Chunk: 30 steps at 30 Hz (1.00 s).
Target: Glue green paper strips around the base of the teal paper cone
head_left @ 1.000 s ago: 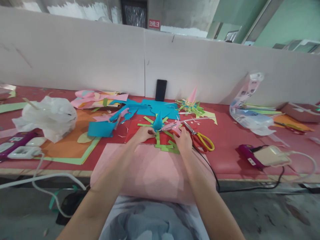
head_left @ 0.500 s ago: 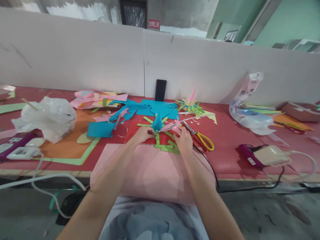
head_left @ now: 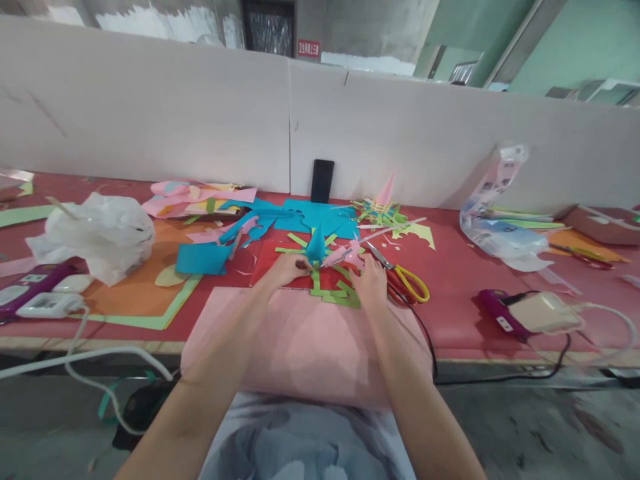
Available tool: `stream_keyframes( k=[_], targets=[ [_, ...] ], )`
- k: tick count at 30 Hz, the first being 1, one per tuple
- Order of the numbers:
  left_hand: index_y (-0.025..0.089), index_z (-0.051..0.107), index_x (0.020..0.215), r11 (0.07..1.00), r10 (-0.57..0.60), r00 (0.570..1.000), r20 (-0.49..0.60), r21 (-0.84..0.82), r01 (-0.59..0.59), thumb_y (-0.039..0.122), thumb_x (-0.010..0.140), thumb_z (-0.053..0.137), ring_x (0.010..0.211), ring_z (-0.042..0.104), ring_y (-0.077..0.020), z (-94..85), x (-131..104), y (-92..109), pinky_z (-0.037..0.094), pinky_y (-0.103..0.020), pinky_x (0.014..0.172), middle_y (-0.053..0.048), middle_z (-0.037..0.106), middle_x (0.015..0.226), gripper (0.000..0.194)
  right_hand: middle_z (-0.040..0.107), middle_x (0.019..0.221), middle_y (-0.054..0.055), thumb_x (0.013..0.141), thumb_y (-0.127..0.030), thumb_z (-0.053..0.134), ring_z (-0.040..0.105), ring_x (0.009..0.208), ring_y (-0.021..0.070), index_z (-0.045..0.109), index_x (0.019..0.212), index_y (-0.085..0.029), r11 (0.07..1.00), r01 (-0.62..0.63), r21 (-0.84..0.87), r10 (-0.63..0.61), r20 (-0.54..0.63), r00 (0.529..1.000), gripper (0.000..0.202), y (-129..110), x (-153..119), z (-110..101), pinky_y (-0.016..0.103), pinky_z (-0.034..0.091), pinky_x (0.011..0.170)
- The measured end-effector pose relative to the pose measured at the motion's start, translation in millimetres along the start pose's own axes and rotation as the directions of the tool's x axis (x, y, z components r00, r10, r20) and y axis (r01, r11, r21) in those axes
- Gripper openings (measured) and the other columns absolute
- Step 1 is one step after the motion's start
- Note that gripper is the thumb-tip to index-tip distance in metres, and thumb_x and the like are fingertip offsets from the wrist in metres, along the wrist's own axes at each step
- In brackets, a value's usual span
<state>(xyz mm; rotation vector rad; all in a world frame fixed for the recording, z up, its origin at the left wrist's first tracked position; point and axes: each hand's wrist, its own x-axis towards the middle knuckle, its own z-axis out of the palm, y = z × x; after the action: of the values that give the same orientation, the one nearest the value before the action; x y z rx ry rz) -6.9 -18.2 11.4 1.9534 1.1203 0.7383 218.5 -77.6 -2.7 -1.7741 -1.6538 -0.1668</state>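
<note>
In the head view, my right hand (head_left: 371, 277) is closed around a pink glue gun (head_left: 344, 255). Its nozzle points left at the base of a blue paper cone (head_left: 315, 245), and a clear glue stick (head_left: 395, 228) juts out behind. My left hand (head_left: 289, 269) pinches at a green paper strip (head_left: 315, 279) at the front of the cone; its fingertips are partly hidden. More green strips fan out around the cone on a red sheet (head_left: 267, 261). Loose green pieces (head_left: 337, 295) lie between my hands.
Yellow-handled scissors (head_left: 411, 283) lie right of my right hand. Behind stand a pink cone with strips (head_left: 385, 193) and a black phone (head_left: 323, 181). Blue paper scraps (head_left: 203, 259), a white plastic bag (head_left: 100, 233) and purple power strips (head_left: 500, 313) flank the work. A pink cushion (head_left: 305, 347) is in front.
The glue gun's nozzle has drawn slightly right, away from the strip, and its rear glue stick has tipped up. My left hand stays at the cone's base.
</note>
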Motion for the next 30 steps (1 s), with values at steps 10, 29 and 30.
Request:
stream_keyframes(
  k=[10, 29, 30],
  targets=[
    [0.017, 0.069, 0.075, 0.998, 0.015, 1.000, 0.025, -0.069, -0.013, 0.027, 0.065, 0.070, 0.079, 0.065, -0.0182, -6.0, -1, 0, 0.050, -0.028, 0.074, -0.003, 0.072, 0.082, 0.014, 0.065, 0.099, 0.009, 0.073, -0.022, 0.059, 0.057, 0.097, 0.0246, 0.052, 0.101, -0.018, 0.999, -0.054, 0.004, 0.054, 0.010, 0.998, 0.029, 0, -1, 3, 0.038, 0.039, 0.086],
    [0.017, 0.067, 0.073, 0.996, -0.054, 0.998, 0.034, -0.071, 0.056, 0.021, 0.067, 0.069, 0.084, 0.065, -0.0196, -8.7, -7, 15, 0.049, -0.031, 0.078, -0.005, 0.072, 0.085, 0.008, 0.060, 0.111, 0.014, 0.077, -0.041, 0.056, 0.055, 0.101, 0.0287, 0.052, 0.109, -0.017, 0.879, -0.457, 0.138, 0.477, -0.232, 0.848, 0.041, 8, 2, -17, 0.035, 0.042, 0.077],
    [0.017, 0.067, 0.073, 0.996, -0.049, 0.998, 0.034, -0.068, 0.052, 0.021, 0.067, 0.069, 0.084, 0.065, -0.0195, -8.6, -7, 14, 0.049, -0.031, 0.078, -0.005, 0.072, 0.085, 0.007, 0.060, 0.111, 0.014, 0.077, -0.041, 0.056, 0.056, 0.100, 0.0287, 0.052, 0.109, -0.017, 0.872, -0.473, 0.125, 0.489, -0.236, 0.839, 0.040, 9, 2, -18, 0.035, 0.042, 0.076]
  ],
)
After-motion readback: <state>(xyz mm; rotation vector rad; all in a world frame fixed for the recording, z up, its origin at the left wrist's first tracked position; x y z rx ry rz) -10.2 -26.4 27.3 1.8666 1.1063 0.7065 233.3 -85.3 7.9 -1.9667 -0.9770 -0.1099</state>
